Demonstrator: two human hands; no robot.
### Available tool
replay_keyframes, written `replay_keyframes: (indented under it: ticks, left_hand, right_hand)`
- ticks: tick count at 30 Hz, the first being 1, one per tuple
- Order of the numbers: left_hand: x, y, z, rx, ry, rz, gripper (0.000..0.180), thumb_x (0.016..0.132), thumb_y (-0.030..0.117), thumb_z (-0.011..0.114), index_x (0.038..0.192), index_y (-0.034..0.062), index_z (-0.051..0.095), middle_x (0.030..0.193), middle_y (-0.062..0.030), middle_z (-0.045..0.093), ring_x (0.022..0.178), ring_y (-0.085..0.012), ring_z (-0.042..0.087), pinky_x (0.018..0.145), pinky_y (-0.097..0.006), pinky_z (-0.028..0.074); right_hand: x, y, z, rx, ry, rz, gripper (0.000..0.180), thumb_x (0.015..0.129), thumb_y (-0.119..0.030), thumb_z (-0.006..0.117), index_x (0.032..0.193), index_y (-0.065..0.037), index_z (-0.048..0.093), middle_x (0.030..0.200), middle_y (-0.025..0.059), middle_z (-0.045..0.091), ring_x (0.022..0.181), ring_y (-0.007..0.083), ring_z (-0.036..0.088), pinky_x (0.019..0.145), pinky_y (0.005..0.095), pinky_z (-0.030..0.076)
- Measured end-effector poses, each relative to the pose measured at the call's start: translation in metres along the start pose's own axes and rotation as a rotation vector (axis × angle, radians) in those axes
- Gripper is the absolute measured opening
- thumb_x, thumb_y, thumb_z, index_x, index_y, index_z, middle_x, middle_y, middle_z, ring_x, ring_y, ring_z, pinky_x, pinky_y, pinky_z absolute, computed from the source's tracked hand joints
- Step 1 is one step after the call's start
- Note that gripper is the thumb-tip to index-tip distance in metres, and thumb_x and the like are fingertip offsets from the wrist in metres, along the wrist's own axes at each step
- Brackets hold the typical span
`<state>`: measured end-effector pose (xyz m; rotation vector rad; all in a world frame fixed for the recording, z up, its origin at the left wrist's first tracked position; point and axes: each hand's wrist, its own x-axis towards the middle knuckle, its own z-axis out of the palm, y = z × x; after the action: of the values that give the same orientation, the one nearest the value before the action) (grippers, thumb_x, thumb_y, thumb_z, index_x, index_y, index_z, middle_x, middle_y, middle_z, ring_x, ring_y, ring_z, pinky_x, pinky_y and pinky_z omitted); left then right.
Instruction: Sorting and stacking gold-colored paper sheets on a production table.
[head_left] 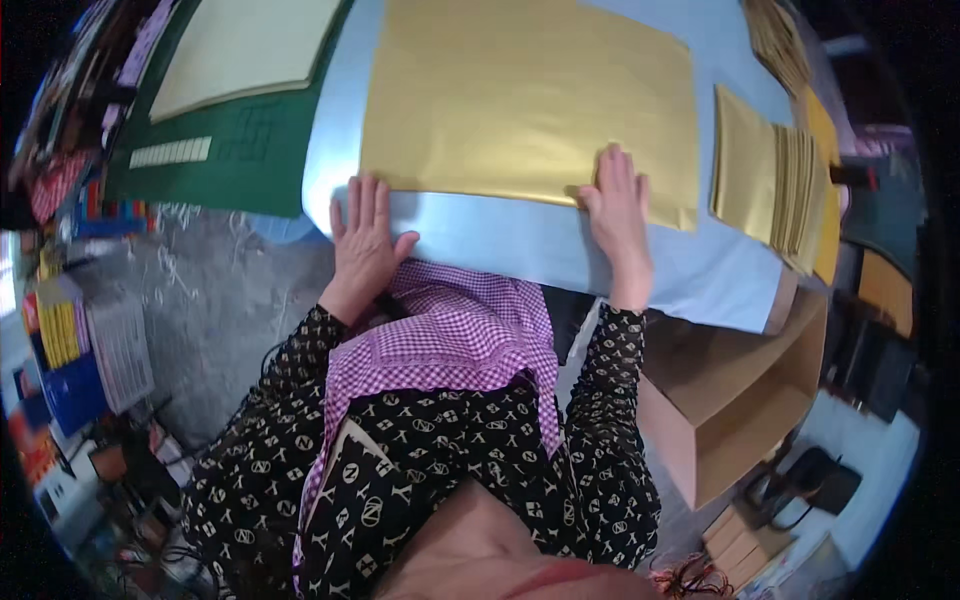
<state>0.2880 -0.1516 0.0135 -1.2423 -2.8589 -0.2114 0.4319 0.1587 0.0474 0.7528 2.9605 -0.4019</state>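
A large shiny gold sheet (530, 110) lies flat on a table with a light blue cover (470, 222). My left hand (362, 235) rests open at the table's near edge, its fingertips by the sheet's near left corner and its thumb out to the side. Flat on the near right part of the sheet lies my right hand (620, 200), open, fingers stretched away from me. Neither hand holds anything. Right of the sheet are a stack of folded gold pieces (797, 190) and a single gold panel (742, 155) beside it.
A green mat (270, 160) to the left bears cream sheets (245, 60) and a white strip of small squares (170, 152). More folded gold pieces (775, 40) lie at the far right. Below the table's right end stands an open cardboard box (700, 430). Bundled packs (85, 340) sit at the left.
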Motion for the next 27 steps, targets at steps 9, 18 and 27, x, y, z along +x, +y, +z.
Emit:
replay_keyframes:
  ticks: [9, 18, 27]
  left_hand:
    - [-0.001, -0.006, 0.003, -0.02, 0.036, -0.002, 0.082, 0.085, 0.052, 0.055, 0.142, -0.0018, 0.031, 0.152, -0.0183, 0.025, 0.143, -0.0341, 0.018, 0.112, -0.054, 0.007]
    - [0.018, 0.03, -0.014, -0.133, 0.068, 0.088, 0.081, 0.084, 0.049, 0.059, 0.141, -0.0017, 0.032, 0.151, -0.0193, 0.025, 0.14, -0.0361, 0.022, 0.111, -0.055, 0.012]
    - [0.07, 0.201, 0.018, -0.433, 0.15, 0.748, 0.085, 0.072, 0.053, 0.068, 0.13, -0.0056, 0.044, 0.141, -0.0201, 0.039, 0.135, -0.032, 0.031, 0.107, -0.052, 0.025]
  right_hand:
    - [-0.02, 0.108, 0.02, 0.014, 0.167, 0.176, 0.062, 0.097, -0.045, 0.033, 0.146, -0.008, 0.028, 0.154, 0.0135, 0.023, 0.143, 0.0299, 0.017, 0.115, 0.046, 0.01]
    - [-0.024, 0.118, 0.027, 0.025, 0.256, 0.192, 0.059, 0.099, -0.043, 0.03, 0.147, -0.009, 0.026, 0.154, 0.013, 0.022, 0.143, 0.0314, 0.016, 0.115, 0.0448, 0.009]
    - [-0.025, 0.124, 0.036, 0.024, 0.229, 0.213, 0.063, 0.098, -0.047, 0.027, 0.149, -0.009, 0.023, 0.156, 0.012, 0.018, 0.145, 0.028, 0.012, 0.115, 0.0463, 0.008]
